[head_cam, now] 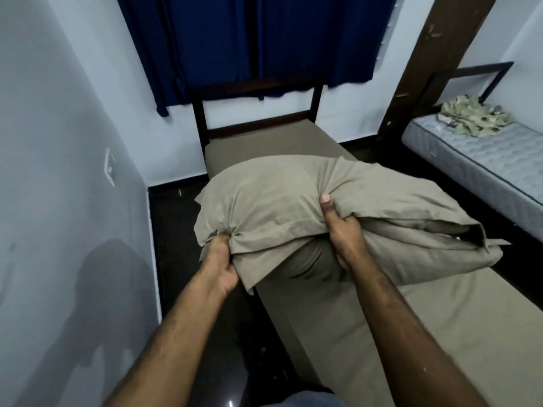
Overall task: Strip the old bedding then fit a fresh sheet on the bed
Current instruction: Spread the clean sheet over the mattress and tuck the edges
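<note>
A pillow in a taupe pillowcase (264, 195) is held up above the bed, with a folded taupe cover (417, 245) bunched against its right side. My left hand (221, 262) grips the pillow's near left corner. My right hand (342, 230) grips the bundle at its near middle, thumb on top and fingers curled under. The bed (440, 318) wears a taupe sheet, and its dark wooden headboard (255, 92) stands at the far end.
A white wall (58, 201) runs close along the left, with a narrow strip of dark floor (176, 230) beside the bed. Blue curtains (264, 39) hang behind the headboard. At the right stands a second bed with a bare mattress (484, 154) and a crumpled patterned cloth (473, 117).
</note>
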`<control>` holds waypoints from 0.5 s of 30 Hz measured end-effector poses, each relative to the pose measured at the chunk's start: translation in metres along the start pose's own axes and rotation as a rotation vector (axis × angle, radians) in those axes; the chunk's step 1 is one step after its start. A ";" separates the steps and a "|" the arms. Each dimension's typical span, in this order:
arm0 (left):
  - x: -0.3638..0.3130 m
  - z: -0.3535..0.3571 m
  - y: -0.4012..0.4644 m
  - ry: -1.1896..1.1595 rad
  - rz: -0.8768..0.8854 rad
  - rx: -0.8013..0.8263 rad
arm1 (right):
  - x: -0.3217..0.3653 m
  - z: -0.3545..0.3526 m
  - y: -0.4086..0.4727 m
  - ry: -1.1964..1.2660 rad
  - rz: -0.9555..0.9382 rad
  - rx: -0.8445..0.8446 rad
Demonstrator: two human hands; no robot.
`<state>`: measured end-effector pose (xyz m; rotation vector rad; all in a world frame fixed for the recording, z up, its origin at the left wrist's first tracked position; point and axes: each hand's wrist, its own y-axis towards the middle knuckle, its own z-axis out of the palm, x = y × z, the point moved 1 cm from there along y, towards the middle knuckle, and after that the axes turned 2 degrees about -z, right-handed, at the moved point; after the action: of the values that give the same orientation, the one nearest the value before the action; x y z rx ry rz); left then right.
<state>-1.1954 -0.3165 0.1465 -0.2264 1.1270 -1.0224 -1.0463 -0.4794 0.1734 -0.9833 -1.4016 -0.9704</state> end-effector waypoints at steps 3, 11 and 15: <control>-0.035 0.029 0.040 -0.002 -0.006 0.046 | 0.006 0.030 0.061 -0.035 0.039 0.004; -0.123 0.078 0.151 -0.032 0.052 0.015 | 0.015 0.109 0.194 -0.057 0.080 0.001; -0.161 0.095 0.215 -0.054 0.049 0.011 | 0.015 0.147 0.252 -0.102 0.108 -0.012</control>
<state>-1.0050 -0.1053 0.1604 -0.2155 1.0729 -0.9738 -0.8543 -0.2602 0.1876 -1.1196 -1.4130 -0.8595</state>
